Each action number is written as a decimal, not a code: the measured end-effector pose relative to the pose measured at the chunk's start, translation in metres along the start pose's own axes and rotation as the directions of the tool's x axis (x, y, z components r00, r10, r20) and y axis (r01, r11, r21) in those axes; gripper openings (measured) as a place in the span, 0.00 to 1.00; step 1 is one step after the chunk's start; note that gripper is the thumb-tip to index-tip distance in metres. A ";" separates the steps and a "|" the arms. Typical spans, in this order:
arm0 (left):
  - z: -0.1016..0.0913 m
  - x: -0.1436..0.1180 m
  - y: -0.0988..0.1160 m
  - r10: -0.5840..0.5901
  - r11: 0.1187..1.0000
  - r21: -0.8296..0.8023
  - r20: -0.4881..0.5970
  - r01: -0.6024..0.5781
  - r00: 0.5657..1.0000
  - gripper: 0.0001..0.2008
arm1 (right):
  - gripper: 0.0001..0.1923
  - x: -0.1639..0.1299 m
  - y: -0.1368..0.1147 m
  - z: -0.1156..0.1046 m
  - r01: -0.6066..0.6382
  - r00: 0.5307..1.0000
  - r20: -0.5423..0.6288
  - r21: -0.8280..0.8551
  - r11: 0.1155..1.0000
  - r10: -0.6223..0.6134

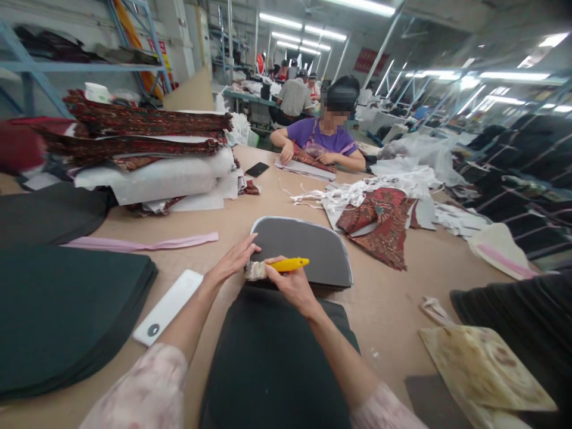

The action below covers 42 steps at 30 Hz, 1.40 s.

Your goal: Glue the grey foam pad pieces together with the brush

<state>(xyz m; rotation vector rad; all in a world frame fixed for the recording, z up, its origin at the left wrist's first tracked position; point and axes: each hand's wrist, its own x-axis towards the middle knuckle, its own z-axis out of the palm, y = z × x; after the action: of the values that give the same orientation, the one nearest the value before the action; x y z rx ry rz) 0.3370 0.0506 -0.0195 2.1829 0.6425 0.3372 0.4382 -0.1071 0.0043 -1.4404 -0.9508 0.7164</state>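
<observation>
Head view: one grey curved panel (304, 250) lies on the table (402, 286). At its near edge, the right hand (292, 286) grips one yellow-handled brush (279, 266); the left hand (232, 262) rests open-fingered beside the bristles. One white phone (167, 307) lies left of the panel.

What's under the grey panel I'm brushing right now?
The grey panel lies mostly on the bare table. Its near edge, by the left hand and right hand holding the yellow brush, meets a dark fabric piece; any overlap there is hidden.
</observation>
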 end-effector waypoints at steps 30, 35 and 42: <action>0.006 0.002 0.017 0.123 0.917 0.349 0.218 -0.194 0.968 0.29 | 0.23 -0.090 0.030 -0.222 -0.153 0.773 -0.634 -0.160 0.975 0.018; 0.007 0.000 0.012 0.211 0.883 0.383 0.192 -0.272 0.958 0.28 | 0.23 -0.091 0.043 -0.224 -0.149 0.860 -0.508 -0.184 0.972 0.036; -0.009 0.016 0.007 0.216 0.972 0.107 -0.051 -0.209 0.975 0.08 | 0.22 -0.089 0.092 -0.232 -0.158 0.862 -0.493 -0.482 0.862 -0.118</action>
<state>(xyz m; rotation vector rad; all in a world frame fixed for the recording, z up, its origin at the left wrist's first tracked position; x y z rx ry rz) 0.3488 0.0612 -0.0079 2.3520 0.4683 0.4964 0.6101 -0.2933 -0.0718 -1.9815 -0.7235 0.0551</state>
